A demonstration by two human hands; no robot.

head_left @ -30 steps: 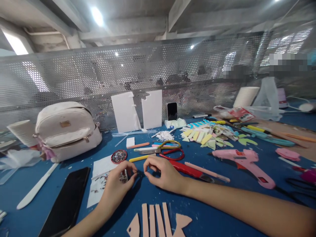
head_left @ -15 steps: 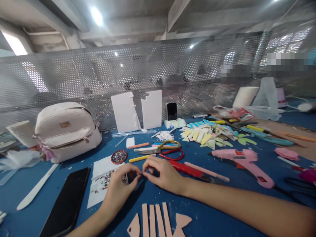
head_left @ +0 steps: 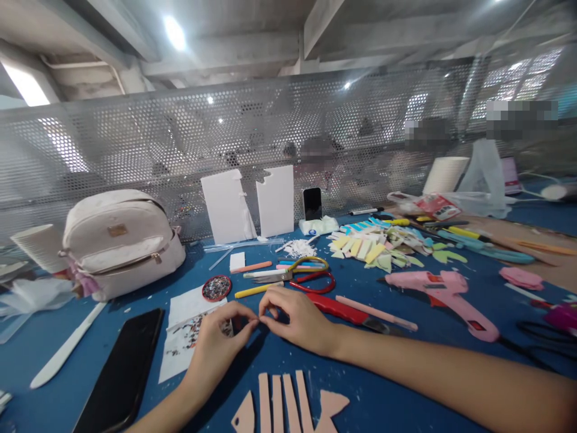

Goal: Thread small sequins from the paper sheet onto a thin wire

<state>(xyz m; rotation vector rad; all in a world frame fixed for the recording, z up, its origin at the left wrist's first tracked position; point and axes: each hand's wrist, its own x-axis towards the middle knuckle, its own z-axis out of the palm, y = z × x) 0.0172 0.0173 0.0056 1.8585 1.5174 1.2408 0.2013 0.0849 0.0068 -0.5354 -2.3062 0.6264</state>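
My left hand (head_left: 225, 337) and my right hand (head_left: 300, 322) meet fingertip to fingertip over the blue table. Thumb and forefinger of each are pinched together; whatever lies between them is too small to name. Partly behind my left hand is a white sheet of paper (head_left: 174, 355) with dark and orange bits scattered on it. Just beyond it sits a round red-rimmed dish (head_left: 217, 288) of small mixed bits. Below my hands lie pink cut pieces in a fish shape: a head with a hole (head_left: 244, 414), several strips (head_left: 278, 400) and a tail (head_left: 332, 404).
Beyond my right hand lie scissors (head_left: 311, 273), a red-handled cutter (head_left: 336, 307) and a yellow stick (head_left: 258, 290). A pink glue gun (head_left: 444, 288) rests at right, near paper scraps (head_left: 378, 246). At left are a black phone (head_left: 121, 367), a white knife-shaped tool (head_left: 67, 347) and a backpack (head_left: 121, 240).
Both hands keep the same pinched pose with their fingertips together. The dark speck seen between the fingertips earlier is now hardly visible. The view has shifted slightly.
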